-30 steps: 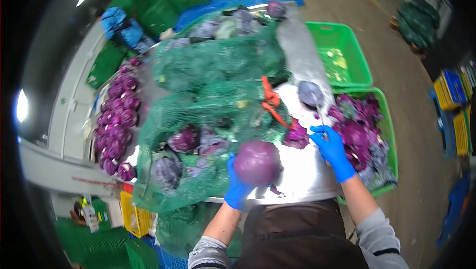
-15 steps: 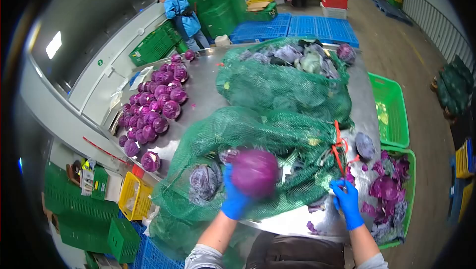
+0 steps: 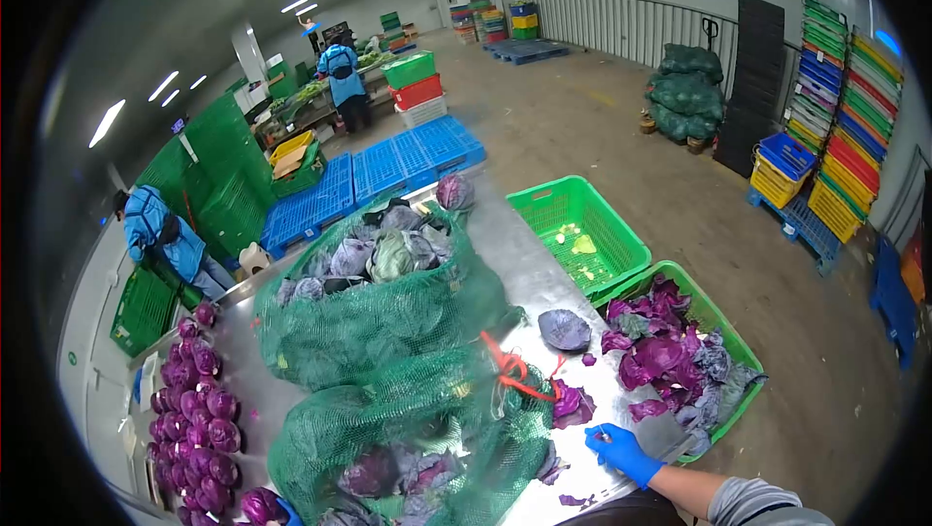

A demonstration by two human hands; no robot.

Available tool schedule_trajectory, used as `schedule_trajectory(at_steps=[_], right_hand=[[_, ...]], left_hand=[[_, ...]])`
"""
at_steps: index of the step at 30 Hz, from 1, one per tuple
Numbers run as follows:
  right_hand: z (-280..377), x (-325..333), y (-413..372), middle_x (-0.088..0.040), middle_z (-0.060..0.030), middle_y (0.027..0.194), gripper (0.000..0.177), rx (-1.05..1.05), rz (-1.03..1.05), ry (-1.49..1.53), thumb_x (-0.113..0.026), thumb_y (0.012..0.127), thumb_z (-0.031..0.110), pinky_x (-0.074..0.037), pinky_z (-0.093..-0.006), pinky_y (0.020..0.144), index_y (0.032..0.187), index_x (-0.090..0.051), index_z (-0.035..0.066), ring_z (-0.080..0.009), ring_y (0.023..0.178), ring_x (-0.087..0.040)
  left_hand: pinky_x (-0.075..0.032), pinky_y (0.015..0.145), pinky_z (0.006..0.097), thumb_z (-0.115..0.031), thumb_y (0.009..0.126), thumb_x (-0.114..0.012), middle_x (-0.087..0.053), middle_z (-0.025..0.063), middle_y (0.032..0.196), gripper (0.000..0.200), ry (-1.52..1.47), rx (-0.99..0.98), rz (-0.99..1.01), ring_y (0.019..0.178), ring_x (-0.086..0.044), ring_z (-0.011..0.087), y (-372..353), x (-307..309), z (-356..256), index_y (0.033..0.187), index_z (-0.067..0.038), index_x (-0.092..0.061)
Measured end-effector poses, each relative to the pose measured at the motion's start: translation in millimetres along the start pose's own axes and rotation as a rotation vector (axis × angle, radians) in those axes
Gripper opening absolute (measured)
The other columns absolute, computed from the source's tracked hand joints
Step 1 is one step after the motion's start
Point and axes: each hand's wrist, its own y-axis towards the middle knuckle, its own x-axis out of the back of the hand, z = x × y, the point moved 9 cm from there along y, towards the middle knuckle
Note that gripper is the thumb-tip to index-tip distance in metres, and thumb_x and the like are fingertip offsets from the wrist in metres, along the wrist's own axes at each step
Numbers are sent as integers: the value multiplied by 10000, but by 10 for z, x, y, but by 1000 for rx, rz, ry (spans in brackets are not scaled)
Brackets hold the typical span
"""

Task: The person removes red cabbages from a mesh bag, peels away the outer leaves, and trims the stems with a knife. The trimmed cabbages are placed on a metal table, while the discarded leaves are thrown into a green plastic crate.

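At the lower left edge, only a sliver of my left hand (image 3: 289, 510) in a blue glove shows, against the side of a peeled red cabbage (image 3: 261, 505); most of its fingers are out of view. My right hand (image 3: 623, 454), also gloved in blue, is over the near right of the metal table (image 3: 529, 264). Its fingers are closed around something small that I cannot make out. Purple cabbage leaves (image 3: 573, 408) lie just beyond it. Left of it, an opened green mesh sack (image 3: 388, 405) holds red cabbages (image 3: 369, 473), and a red tie (image 3: 515, 376) hangs on its mouth.
Behind lies a second mesh sack (image 3: 379, 332) of cabbages. Peeled cabbages (image 3: 199, 410) form a pile at left. Right of the table stand a green crate (image 3: 621, 245) with scraps and another crate (image 3: 743, 356) full of leaves. Blue pallets (image 3: 417, 157) and two people are farther off.
My left hand has carried the red cabbage from above the near sack to the lower left, beside the pile. My right hand stays near the table's right side. The view has swung right.
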Motion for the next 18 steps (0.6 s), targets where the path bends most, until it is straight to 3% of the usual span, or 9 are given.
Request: schedule_trajectory(at_steps=[1, 3, 5, 6, 7, 12, 14, 16, 18], right_hand=[[-52, -46, -5, -591, -15, 802, 315, 1, 2, -1, -663, 812, 258, -415, -231, 414, 1076, -602, 98, -76, 505, -537], [-160, -115, -34, -594, -46, 893, 406, 4, 28, -28, -673, 801, 265, -477, -276, 505, 1151, -546, 102, -111, 626, -584], [-68, -181, -112, -584, -71, 952, 448, 231, -47, -190, -680, 789, 268, -492, -301, 586, 1173, -522, 101, -145, 710, -595], [90, -203, -231, -575, -96, 1011, 490, 460, -129, -337, -688, 777, 271, -508, -326, 667, 1195, -498, 100, -180, 795, -605], [97, -263, -249, -490, -133, 1186, 569, 422, -71, -471, -688, 761, 262, -486, -356, 802, 1243, -440, 90, -241, 972, -578], [287, -222, -445, -362, -184, 1324, 612, 525, -142, -599, -662, 767, 217, -472, -402, 852, 1289, -378, 71, -309, 1064, -544], [362, -100, -504, -487, -188, 1221, 521, 622, -246, -662, -629, 788, 149, -466, -401, 855, 1251, -409, 56, -307, 1050, -553], [289, -37, -405, -543, -138, 1186, 437, 526, -26, -269, -594, 789, 70, -478, -358, 832, 1214, -492, 54, -263, 1047, -563], [32, -184, -242, -608, -73, 1095, 389, 301, 205, -173, -547, 799, 7, -501, -264, 663, 1184, -516, 47, -150, 889, -599]], left_hand=[[-334, 952, 612, -608, 715, -577, -537, 176, 1181, 622, 0, -2, -2, 1128, -433, 444, 351, 281, 204, 1098, -118, -605], [-395, 978, 506, -329, 835, -566, -433, 193, 1308, 505, 121, 34, -104, 1181, -442, 382, 724, 821, 374, 1296, -178, -426], [-429, 927, 457, -359, 856, -530, -521, 158, 1219, 511, -65, 247, 57, 1122, -503, 323, 138, -358, 130, 1261, -58, -451], [-429, 921, 461, -361, 881, -476, -507, 156, 1247, 491, -47, 315, 104, 1121, -505, 318, -83, -902, 52, 1280, -77, -441], [-430, 914, 465, -363, 907, -422, -493, 155, 1275, 474, -28, 386, 155, 1119, -507, 313, -257, -1346, 19, 1299, -96, -431], [-497, 794, 376, -323, 893, -449, -476, 176, 1296, 477, 302, 353, 802, 1064, -554, 285, -1425, -2965, 125, 1281, -46, -435], [-507, 777, 337, -248, 882, -485, -542, 176, 1212, 418, 437, 632, 923, 986, -595, 264, -2174, -3209, 613, 1228, -13, -485], [-498, 811, 327, -165, 842, -566, -611, 143, 1087, 348, 386, 801, 1212, 929, -615, 238, -3258, -3488, 816, 1137, 17, -549], [-482, 836, 305, -117, 796, -632, -638, 110, 1019, 294, 556, 972, 1442, 920, -610, 192, -4029, -3276, 1136, 1051, 26, -601]])
